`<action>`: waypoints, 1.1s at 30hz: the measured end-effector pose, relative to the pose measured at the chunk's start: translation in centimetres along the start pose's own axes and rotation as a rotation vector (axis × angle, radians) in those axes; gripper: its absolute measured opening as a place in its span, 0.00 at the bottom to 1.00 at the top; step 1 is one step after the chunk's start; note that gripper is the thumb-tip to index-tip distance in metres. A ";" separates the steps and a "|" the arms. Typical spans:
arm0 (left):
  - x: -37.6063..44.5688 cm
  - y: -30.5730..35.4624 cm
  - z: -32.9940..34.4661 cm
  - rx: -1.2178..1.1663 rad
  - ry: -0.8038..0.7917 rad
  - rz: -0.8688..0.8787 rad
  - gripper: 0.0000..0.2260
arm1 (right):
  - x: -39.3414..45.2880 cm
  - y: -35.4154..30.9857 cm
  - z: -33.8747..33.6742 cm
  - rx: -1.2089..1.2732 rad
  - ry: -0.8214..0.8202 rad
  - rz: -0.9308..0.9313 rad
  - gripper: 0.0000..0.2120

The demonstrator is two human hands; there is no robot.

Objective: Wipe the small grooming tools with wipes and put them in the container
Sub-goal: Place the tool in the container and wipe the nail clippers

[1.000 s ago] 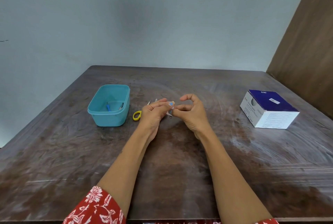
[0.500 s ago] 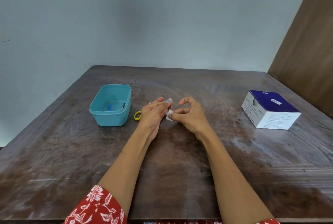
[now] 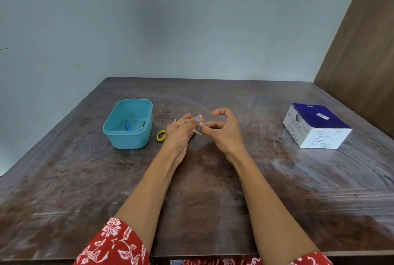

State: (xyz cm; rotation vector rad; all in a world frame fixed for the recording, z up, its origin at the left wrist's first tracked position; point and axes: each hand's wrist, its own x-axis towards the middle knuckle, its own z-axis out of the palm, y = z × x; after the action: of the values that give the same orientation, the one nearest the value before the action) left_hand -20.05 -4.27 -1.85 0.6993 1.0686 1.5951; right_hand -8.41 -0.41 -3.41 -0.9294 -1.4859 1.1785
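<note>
With our left hand (image 3: 181,132) and right hand (image 3: 223,130) fingers pinching the wipe packet (image 3: 199,126) mid-table, right of the container (image 3: 129,124), we should tear slowly, gripping near the edge.

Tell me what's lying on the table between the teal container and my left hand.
A yellow scissor handle loop, seen in the head view, lies between the teal container and the left hand, partly hidden behind that hand.

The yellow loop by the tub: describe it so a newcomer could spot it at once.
On the brown table find the teal tub at the left. Just right of it, partly hidden by the left hand, lies the yellow loop, the only yellow thing there.
</note>
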 end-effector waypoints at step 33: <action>-0.2 0.0 0.0 -0.018 0.006 -0.001 0.03 | -0.1 -0.1 -0.2 -0.144 -0.070 0.119 0.21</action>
State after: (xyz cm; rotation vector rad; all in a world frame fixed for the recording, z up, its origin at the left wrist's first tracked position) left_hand -20.01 -4.42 -1.79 0.6826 1.0572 1.6051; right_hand -8.14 -0.48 -3.32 -1.0966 -1.6064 1.2123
